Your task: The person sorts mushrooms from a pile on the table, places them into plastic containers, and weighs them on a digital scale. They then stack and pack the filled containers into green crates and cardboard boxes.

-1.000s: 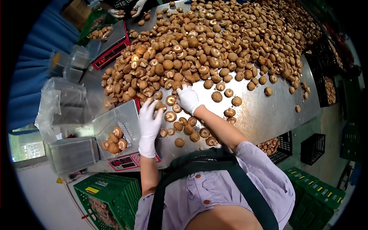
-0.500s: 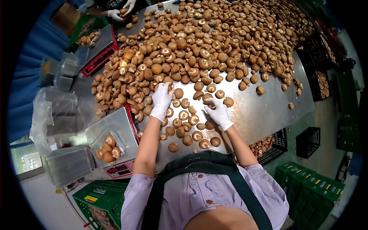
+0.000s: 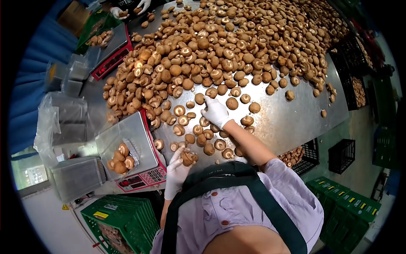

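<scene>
Brown mushrooms [image 3: 203, 43] form a large heap on the metal table [image 3: 279, 122], with loose ones spread in front of it. My left hand [image 3: 177, 169], in a white glove, is close to my apron and holds mushrooms [image 3: 189, 158] with curled fingers. My right hand [image 3: 216, 113], also gloved, reaches over the loose mushrooms, its fingertips at one near the heap's edge; whether it grips anything is unclear. Left of my left hand, a clear tray with several mushrooms [image 3: 119, 166] sits on a scale [image 3: 144, 179].
Stacked clear trays [image 3: 78, 178] and a plastic bag [image 3: 63, 122] lie at the left. A co-worker's gloved hands [image 3: 144, 6] are beside a second scale [image 3: 112, 61]. Green crates [image 3: 122, 216] stand below left, more [image 3: 342, 207] at right; a black crate [image 3: 311, 156] holds mushrooms.
My left hand has come back from the heap toward my body and now holds mushrooms. My right hand has moved left across the loose mushrooms.
</scene>
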Action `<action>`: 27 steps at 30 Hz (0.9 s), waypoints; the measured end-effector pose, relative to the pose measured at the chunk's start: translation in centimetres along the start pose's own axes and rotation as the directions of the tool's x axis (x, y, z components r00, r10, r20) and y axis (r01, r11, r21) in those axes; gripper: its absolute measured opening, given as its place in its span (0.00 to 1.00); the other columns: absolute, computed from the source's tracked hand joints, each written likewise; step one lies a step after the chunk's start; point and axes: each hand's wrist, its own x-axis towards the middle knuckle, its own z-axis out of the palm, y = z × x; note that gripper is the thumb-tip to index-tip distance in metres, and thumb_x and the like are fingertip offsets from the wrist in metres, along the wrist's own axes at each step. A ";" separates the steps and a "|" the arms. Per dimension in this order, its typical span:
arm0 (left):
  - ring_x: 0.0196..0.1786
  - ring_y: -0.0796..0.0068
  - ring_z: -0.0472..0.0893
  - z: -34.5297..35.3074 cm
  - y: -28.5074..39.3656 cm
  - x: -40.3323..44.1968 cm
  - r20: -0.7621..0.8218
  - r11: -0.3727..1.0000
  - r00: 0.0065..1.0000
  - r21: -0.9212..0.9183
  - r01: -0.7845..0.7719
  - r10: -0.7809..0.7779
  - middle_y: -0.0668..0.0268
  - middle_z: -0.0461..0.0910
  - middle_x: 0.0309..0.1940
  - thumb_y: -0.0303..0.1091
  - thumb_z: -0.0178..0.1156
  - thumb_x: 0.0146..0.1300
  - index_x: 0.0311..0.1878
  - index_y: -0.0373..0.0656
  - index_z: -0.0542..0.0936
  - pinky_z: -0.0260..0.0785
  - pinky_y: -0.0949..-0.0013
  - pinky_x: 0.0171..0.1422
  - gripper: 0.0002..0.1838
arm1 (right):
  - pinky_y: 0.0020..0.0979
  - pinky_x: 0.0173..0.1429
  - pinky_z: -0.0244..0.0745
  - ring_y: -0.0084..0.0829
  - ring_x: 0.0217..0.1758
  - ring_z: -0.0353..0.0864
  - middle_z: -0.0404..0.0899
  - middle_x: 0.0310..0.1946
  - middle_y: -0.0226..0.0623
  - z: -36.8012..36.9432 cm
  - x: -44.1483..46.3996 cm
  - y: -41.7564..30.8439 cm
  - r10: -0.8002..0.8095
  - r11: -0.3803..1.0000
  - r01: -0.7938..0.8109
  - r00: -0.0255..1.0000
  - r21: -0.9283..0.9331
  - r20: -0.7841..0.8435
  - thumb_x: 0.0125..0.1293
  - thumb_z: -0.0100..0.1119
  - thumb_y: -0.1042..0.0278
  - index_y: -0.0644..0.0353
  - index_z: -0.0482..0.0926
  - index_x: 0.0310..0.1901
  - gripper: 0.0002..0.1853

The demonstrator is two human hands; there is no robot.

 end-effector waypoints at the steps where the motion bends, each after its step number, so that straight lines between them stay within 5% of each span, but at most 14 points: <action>1: 0.57 0.63 0.72 0.0 -0.2 -0.4 -0.038 0.997 0.997 -0.050 0.058 -0.060 0.59 0.74 0.50 0.37 0.57 0.58 0.57 0.39 0.71 0.66 0.55 0.60 0.24 | 0.43 0.45 0.75 0.49 0.43 0.78 0.80 0.35 0.48 0.1 0.0 0.7 -0.001 0.998 0.001 1.000 0.057 0.001 0.53 0.61 0.63 0.61 0.71 0.51 0.23; 3: 0.54 0.63 0.74 -0.9 -0.8 0.0 -0.045 0.991 0.992 -0.070 0.118 -0.121 0.61 0.75 0.48 0.38 0.56 0.60 0.54 0.39 0.73 0.68 0.57 0.57 0.21 | 0.35 0.48 0.77 0.41 0.42 0.83 0.82 0.40 0.47 0.2 -0.4 1.7 0.045 0.940 -0.026 0.998 0.339 -0.047 0.54 0.60 0.64 0.62 0.75 0.49 0.21; 5: 0.51 0.63 0.76 -1.4 -1.5 0.7 -0.052 0.980 0.982 -0.085 0.179 -0.184 0.62 0.76 0.45 0.39 0.55 0.62 0.51 0.39 0.75 0.70 0.58 0.55 0.18 | 0.28 0.49 0.76 0.30 0.45 0.82 0.83 0.42 0.41 1.3 -0.4 3.9 0.188 0.661 -0.168 0.981 0.732 0.055 0.57 0.56 0.68 0.64 0.76 0.50 0.19; 7: 0.45 0.66 0.79 -0.8 -2.3 2.1 0.054 0.814 0.998 0.578 -0.057 0.032 0.64 0.78 0.41 0.38 0.50 0.68 0.44 0.39 0.76 0.73 0.63 0.47 0.13 | 0.23 0.50 0.73 0.24 0.45 0.80 0.82 0.43 0.35 -1.0 -0.5 3.9 0.173 0.173 -0.246 0.961 0.954 0.217 0.60 0.50 0.74 0.67 0.77 0.48 0.15; 8: 0.41 0.71 0.79 -0.5 -2.1 3.3 -0.084 0.968 0.983 0.180 0.176 -0.163 0.64 0.78 0.38 0.35 0.47 0.71 0.47 0.38 0.76 0.74 0.70 0.41 0.12 | 0.24 0.51 0.74 0.25 0.45 0.80 0.82 0.43 0.35 -1.1 -0.1 4.4 0.149 0.388 -0.178 0.980 0.904 0.129 0.62 0.49 0.74 0.66 0.77 0.48 0.14; 11: 0.40 0.75 0.79 2.2 -1.4 5.6 -0.031 0.947 0.970 0.211 0.242 -0.241 0.62 0.79 0.41 0.34 0.47 0.70 0.53 0.37 0.75 0.73 0.75 0.42 0.15 | 0.27 0.48 0.75 0.29 0.44 0.82 0.83 0.42 0.37 -3.9 0.0 0.1 0.198 0.688 -0.223 0.973 0.691 0.117 0.62 0.51 0.68 0.63 0.79 0.47 0.14; 12: 0.40 0.75 0.79 2.2 -2.1 6.4 -0.031 0.945 0.969 0.216 0.247 -0.246 0.62 0.79 0.41 0.34 0.47 0.70 0.53 0.37 0.75 0.73 0.75 0.42 0.15 | 0.29 0.45 0.77 0.35 0.40 0.83 0.83 0.39 0.42 -3.3 0.6 -0.2 0.036 0.928 -0.012 0.998 0.371 -0.059 0.58 0.55 0.65 0.61 0.79 0.47 0.16; 15: 0.39 0.77 0.80 1.7 -3.1 8.0 0.192 0.787 0.981 0.602 -0.138 0.025 0.60 0.79 0.44 0.36 0.46 0.70 0.58 0.38 0.73 0.72 0.79 0.42 0.18 | 0.38 0.40 0.77 0.46 0.39 0.80 0.80 0.36 0.44 0.6 2.4 -0.7 -0.164 0.960 0.162 0.986 -0.230 0.009 0.54 0.56 0.67 0.60 0.72 0.56 0.24; 18: 0.39 0.76 0.80 4.0 -1.8 6.9 -0.004 0.926 0.963 0.272 0.261 -0.271 0.57 0.79 0.49 0.40 0.43 0.71 0.62 0.39 0.71 0.72 0.80 0.43 0.21 | 0.44 0.35 0.74 0.46 0.36 0.79 0.79 0.33 0.46 5.4 3.2 1.1 -0.204 0.935 0.162 0.973 -0.316 -0.106 0.51 0.57 0.68 0.59 0.69 0.57 0.28; 21: 0.45 0.71 0.80 3.1 -0.9 5.8 0.116 0.934 0.940 0.203 0.294 -0.321 0.53 0.72 0.59 0.49 0.38 0.72 0.68 0.40 0.62 0.73 0.77 0.45 0.28 | 0.41 0.42 0.76 0.44 0.39 0.81 0.80 0.35 0.51 -0.3 1.0 -2.0 0.117 0.967 -0.149 0.980 0.206 0.160 0.51 0.60 0.64 0.59 0.73 0.55 0.26; 22: 0.52 0.67 0.77 4.5 -1.1 5.3 0.043 0.947 0.974 0.248 0.206 -0.223 0.53 0.68 0.63 0.55 0.33 0.72 0.69 0.40 0.59 0.72 0.74 0.49 0.33 | 0.38 0.47 0.76 0.40 0.43 0.81 0.81 0.42 0.50 0.2 0.1 -1.4 0.094 0.869 -0.129 0.991 0.478 0.097 0.55 0.59 0.62 0.64 0.73 0.55 0.26; 24: 0.57 0.64 0.73 2.3 -1.4 6.1 0.185 0.952 0.935 0.109 0.285 -0.302 0.52 0.67 0.63 0.56 0.29 0.72 0.69 0.40 0.58 0.70 0.72 0.55 0.34 | 0.34 0.53 0.74 0.36 0.49 0.79 0.77 0.51 0.44 0.3 -1.6 0.1 -0.016 0.216 -0.307 0.948 0.927 0.318 0.62 0.53 0.62 0.68 0.69 0.57 0.24; 25: 0.58 0.63 0.73 2.1 -1.4 6.5 0.259 0.936 0.902 0.019 0.352 -0.344 0.52 0.68 0.63 0.55 0.29 0.72 0.69 0.40 0.58 0.70 0.71 0.56 0.33 | 0.34 0.54 0.75 0.36 0.49 0.79 0.76 0.52 0.43 -1.0 -2.7 0.4 -0.110 -0.137 -0.432 0.901 0.892 0.419 0.64 0.50 0.62 0.69 0.70 0.55 0.22; 27: 0.59 0.63 0.72 2.8 -2.0 6.8 0.199 0.941 0.921 0.123 0.316 -0.335 0.50 0.68 0.62 0.54 0.28 0.73 0.69 0.39 0.59 0.70 0.70 0.56 0.32 | 0.36 0.55 0.75 0.40 0.49 0.78 0.74 0.53 0.50 -3.2 -4.3 0.3 -0.053 -0.403 -0.496 0.852 0.769 0.522 0.66 0.44 0.61 0.70 0.67 0.56 0.22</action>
